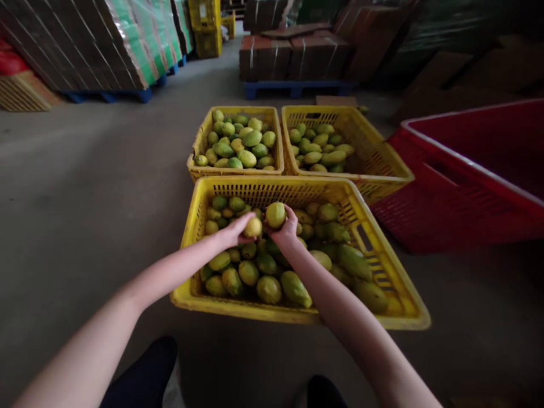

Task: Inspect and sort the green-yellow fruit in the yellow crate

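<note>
My left hand (238, 230) is closed around a small yellow lemon (254, 228). Just beside it, my right hand (288, 228) grips a larger yellow-green lemon (276, 215) from below and the right. Both hands are over the near yellow crate (272, 313), whose slotted walls surround many green and yellow lemons (269, 289). Longer, greener fruits (355, 262) lie along the crate's right side. My arms and hands cover part of the pile.
Behind stand two more yellow crates of lemons, a left one (236, 171) and a right one (382, 153). A red bin (420, 198) is at the right. Farther back are blue pallets (297, 89) with stacked cartons (266, 58) and wrapped stacks (140, 39).
</note>
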